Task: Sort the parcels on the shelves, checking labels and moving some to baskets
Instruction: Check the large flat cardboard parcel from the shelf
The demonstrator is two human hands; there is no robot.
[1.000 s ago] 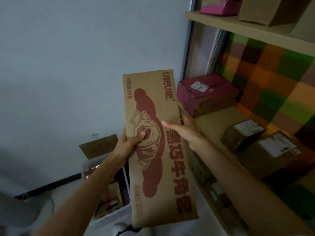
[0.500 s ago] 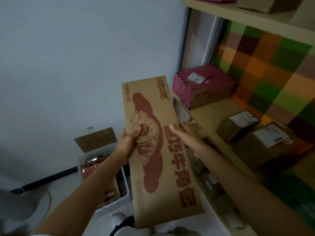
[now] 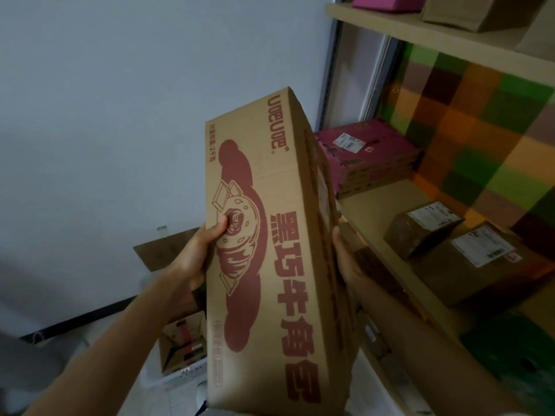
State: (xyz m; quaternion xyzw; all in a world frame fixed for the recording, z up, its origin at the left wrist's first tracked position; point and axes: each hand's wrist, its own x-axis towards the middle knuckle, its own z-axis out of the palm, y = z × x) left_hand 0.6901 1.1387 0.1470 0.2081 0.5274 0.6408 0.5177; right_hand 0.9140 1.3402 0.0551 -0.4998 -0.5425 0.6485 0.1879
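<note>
I hold a long brown cardboard box with red print upright in front of me. My left hand grips its left edge, thumb on the printed face. At the right side, my right hand lies against the box, fingers hidden behind it. On the middle shelf sit a pink parcel with a white label and two brown parcels, each labelled. A white basket on the floor below holds opened cartons.
The upper shelf carries a pink box and a brown box. A checked coloured cloth backs the shelving. A white wall stands at the left. Lower-shelf parcels show below my right arm.
The box has turned so its right side faces me more. My right hand slid from the printed face to the box's right side. The view came closer.
</note>
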